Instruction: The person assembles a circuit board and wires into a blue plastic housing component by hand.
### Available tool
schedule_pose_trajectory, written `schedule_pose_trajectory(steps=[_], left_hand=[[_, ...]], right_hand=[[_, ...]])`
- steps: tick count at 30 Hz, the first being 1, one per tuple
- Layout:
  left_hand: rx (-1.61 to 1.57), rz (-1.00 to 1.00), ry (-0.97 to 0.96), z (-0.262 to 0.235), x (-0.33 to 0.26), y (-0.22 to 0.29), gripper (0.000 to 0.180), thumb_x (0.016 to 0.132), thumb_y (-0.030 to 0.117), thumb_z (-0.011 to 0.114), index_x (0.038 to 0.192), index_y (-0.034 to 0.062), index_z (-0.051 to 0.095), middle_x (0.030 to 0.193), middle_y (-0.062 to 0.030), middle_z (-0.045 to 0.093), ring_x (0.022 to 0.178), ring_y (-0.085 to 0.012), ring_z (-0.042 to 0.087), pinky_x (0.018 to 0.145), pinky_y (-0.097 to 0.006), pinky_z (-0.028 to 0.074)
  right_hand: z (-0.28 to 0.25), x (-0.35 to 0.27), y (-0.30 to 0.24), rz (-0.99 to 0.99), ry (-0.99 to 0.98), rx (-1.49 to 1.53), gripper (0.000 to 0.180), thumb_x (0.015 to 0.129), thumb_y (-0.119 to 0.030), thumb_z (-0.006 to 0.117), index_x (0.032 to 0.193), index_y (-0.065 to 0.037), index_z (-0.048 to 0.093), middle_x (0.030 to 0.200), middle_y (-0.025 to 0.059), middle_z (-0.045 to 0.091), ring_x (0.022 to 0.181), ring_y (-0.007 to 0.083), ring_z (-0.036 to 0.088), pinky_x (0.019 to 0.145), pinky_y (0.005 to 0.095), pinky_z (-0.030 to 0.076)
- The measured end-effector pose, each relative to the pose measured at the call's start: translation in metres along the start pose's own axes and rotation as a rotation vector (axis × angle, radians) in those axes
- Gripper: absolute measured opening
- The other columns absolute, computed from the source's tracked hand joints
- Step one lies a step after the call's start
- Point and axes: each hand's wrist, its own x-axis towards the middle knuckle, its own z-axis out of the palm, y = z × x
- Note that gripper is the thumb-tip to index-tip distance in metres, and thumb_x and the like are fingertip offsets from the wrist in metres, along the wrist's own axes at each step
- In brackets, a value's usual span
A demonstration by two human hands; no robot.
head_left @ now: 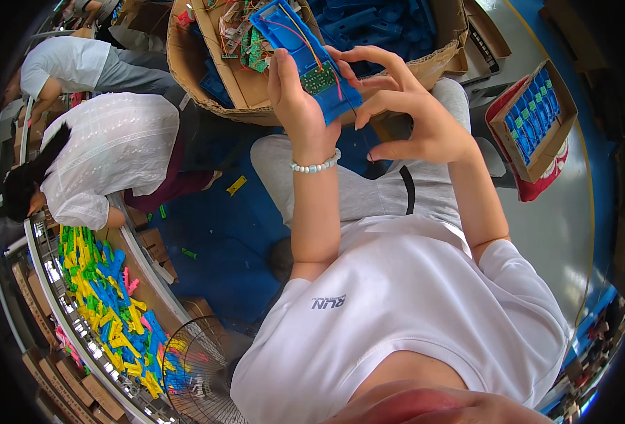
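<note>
While the half-curled left hand (304, 112) holds the casing (305, 61), slanting down rightward at top centre, the splayed right hand (423, 116) meets its right edge.

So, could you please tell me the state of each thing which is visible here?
Blue casing: open, its inside showing
Circuit board: lying in the casing
Left hand: closed on the casing
Right hand: open, fingers bent and apart
Large carton: open, divided inside
Small carton: open, filled with blue parts
Coloured plastic parts: heaped loosely
Fan: caged; spinning or stopped, cannot tell
</note>
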Motion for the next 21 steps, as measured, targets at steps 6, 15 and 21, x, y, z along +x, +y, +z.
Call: schedule_pose_trajectory(steps=[6,15,21], left_hand=[[0.064,0.089,-0.157,0.005,-0.011,-0.015,0.037,0.105,0.034,0.041,0.113,-0.0011,0.05,0.1,-0.0196,0.065,0.087,-0.0263,0.068,0.079,-0.042,0.058],[0.016,0.136,-0.227,-0.018,-0.028,-0.029,0.037,0.1,0.018,0.057,0.133,0.0021,0.052,0.12,-0.0052,0.059,0.104,-0.0104,0.056,0.086,-0.027,0.046],[0.377,0.347,-0.313,-0.019,-0.03,-0.019,0.036,0.093,0.005,0.06,0.128,-0.0024,0.058,0.132,-0.0141,0.052,0.114,-0.0198,0.056,0.097,-0.033,0.045]], right_hand=[[-0.017,-0.006,0.009,0.309,0.341,0.306,0.036,0.087,-0.016,0.072,0.119,-0.003,0.064,0.128,0.012,0.059,0.112,0.0192,0.06,0.098,0.0355,0.048],[0.01,0.01,-0.001,0.209,0.319,0.329,0.029,0.088,-0.003,0.067,0.117,-0.002,0.065,0.11,0.0061,0.065,0.1,0.0153,0.062,0.088,0.0292,0.051],[0.013,0.006,-0.006,0.213,0.375,0.125,0.029,0.082,0.002,0.069,0.111,0.0,0.067,0.105,0.0093,0.066,0.094,0.0198,0.066,0.081,0.0295,0.052]])
